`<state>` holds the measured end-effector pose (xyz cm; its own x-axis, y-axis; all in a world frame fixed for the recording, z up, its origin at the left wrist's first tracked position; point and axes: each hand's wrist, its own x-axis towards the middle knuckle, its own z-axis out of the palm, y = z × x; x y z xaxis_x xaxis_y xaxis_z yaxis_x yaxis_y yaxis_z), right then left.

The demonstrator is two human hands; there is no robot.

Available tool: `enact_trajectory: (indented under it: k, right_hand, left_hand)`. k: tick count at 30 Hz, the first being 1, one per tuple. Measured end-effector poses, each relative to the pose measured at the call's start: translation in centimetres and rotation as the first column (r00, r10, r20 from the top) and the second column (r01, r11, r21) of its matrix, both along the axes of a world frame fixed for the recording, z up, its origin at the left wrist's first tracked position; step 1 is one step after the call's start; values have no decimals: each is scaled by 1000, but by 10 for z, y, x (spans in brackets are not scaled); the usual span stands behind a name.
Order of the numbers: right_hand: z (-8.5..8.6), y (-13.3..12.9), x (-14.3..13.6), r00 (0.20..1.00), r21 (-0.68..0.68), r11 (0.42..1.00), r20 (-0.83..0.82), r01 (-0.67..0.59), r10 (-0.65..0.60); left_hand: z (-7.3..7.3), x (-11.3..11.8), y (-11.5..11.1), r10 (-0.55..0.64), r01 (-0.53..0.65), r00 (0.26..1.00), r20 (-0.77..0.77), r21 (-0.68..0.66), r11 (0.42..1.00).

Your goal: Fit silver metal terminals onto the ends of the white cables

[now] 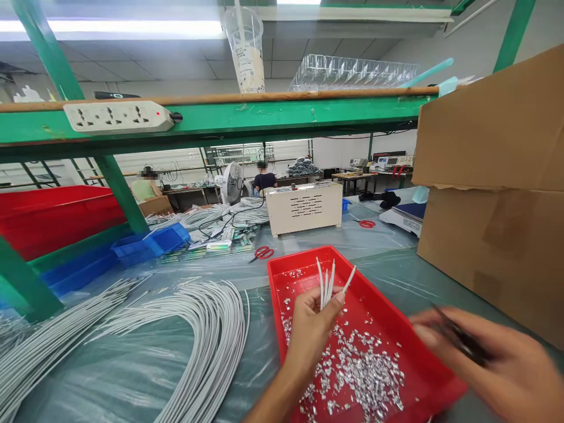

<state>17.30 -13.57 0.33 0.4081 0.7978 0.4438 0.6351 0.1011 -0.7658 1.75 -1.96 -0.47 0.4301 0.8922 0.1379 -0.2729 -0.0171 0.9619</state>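
Observation:
My left hand (315,320) is closed around several thin light-grey cables (326,285), whose ends point up above the fingers. It is over a red tray (275,276) strewn with small shiny silver scraps (370,370), heaped thickest toward the near end. My right hand (493,358) is at the tray's right side, apart from the cables and blurred by motion. Its fingers are wrapped around a dark pointed hand tool (462,338), too smeared to name its kind. A curved bundle of grey cables (211,346) lies on the table, left of the tray.
Straighter cables (57,346) lie at far left. Red-handled scissors (263,253) rest behind the tray, before a beige metal box (304,208). A tall cardboard box (489,235) borders the right side. A green shelf beam (247,117) crosses above. Two people sit in the background.

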Motion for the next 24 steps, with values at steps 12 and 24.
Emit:
enact_trajectory:
  k: [12,24]
  right_hand:
    - [-23,73,-8,908,123,976,-361,-181,214]
    - [-10,58,-14,822,42,940,-473,-339,318]
  left_hand:
    - [8,12,19,20,-12,999,-50,158,987]
    - [11,15,18,-29,72,982,-185,229,971]
